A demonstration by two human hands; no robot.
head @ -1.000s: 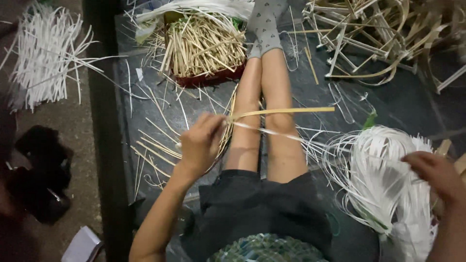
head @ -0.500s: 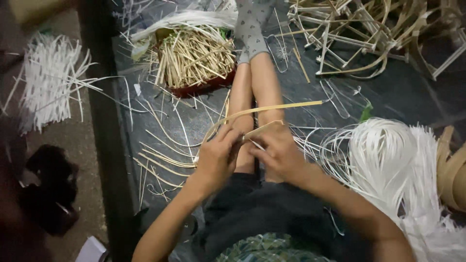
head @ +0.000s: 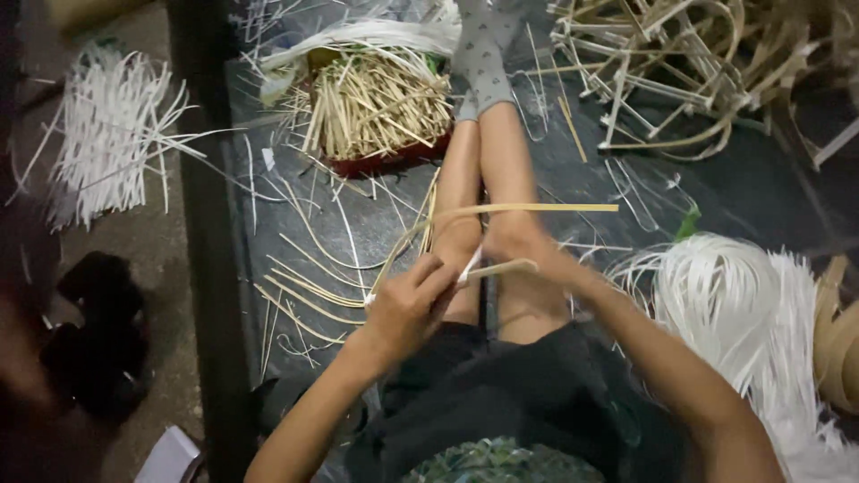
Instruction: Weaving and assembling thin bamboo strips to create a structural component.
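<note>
I sit with my legs stretched out on a dark mat point(head: 617, 179), both hands over my knees. My left hand point(head: 407, 304) grips a bent tan cane strip point(head: 528, 208) that arcs from the hand out to the right. A thin white strip point(head: 469, 266) runs between the two hands. My right hand point(head: 519, 246) pinches the white strip and a short cane piece point(head: 501, 268) next to the left hand's fingers. The hands nearly touch.
A red tray point(head: 380, 163) heaped with short cane sticks sits by my feet. A coil of white strips point(head: 734, 304) lies at my right, loose white strips point(head: 103, 148) at far left, bent cane frames point(head: 680, 72) at top right. Cane slivers point(head: 300, 286) litter the mat.
A second ago my right hand was out at the white coil on the right. It has come in to meet the left hand over my knees, bringing a white strip.
</note>
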